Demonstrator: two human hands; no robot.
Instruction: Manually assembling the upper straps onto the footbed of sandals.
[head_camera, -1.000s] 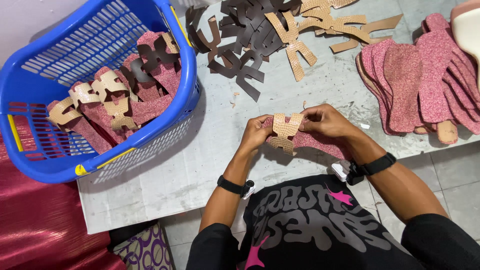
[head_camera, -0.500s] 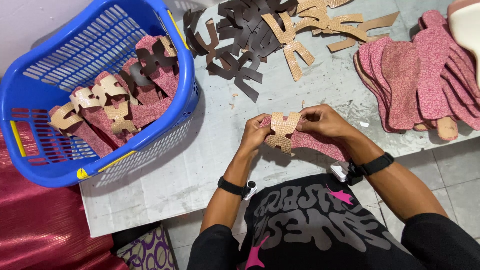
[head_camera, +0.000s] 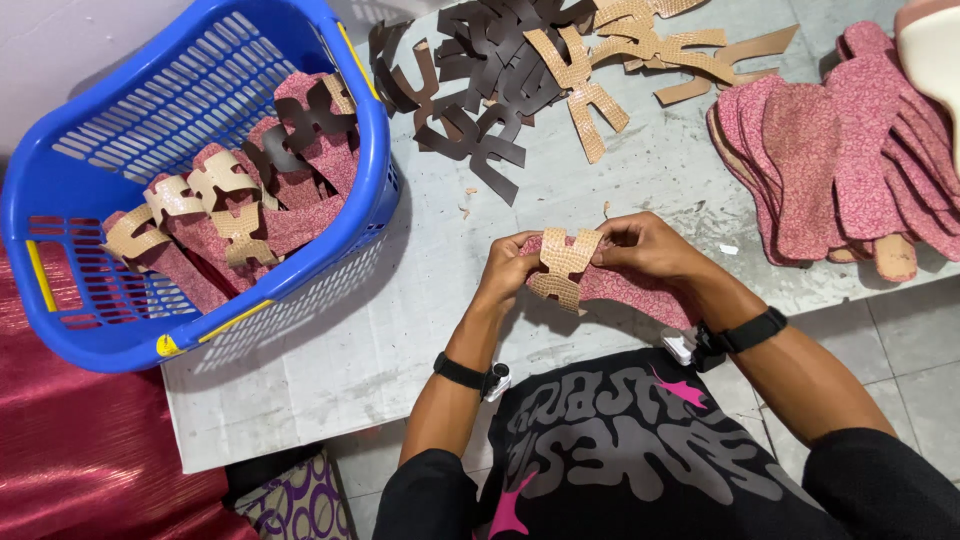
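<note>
Both my hands hold one sandal piece over the grey table (head_camera: 400, 300): a pink textured sole (head_camera: 630, 290) with a tan cross-shaped strap (head_camera: 565, 265) laid over its front. My left hand (head_camera: 510, 265) grips the sole's left end and the strap's edge. My right hand (head_camera: 645, 245) pinches the strap's right side against the sole. Each wrist carries a black band.
A blue plastic basket (head_camera: 120, 330) at the left holds several pink soles with tan and dark straps. Loose dark brown straps (head_camera: 480, 70) and tan straps (head_camera: 620, 50) lie at the far edge. A stack of pink soles (head_camera: 850, 160) sits at the right. Red cloth (head_camera: 80, 450) lies lower left.
The sole and strap have stayed between my hands; my fingers have shifted slightly on the strap, pressing it onto the sole.
</note>
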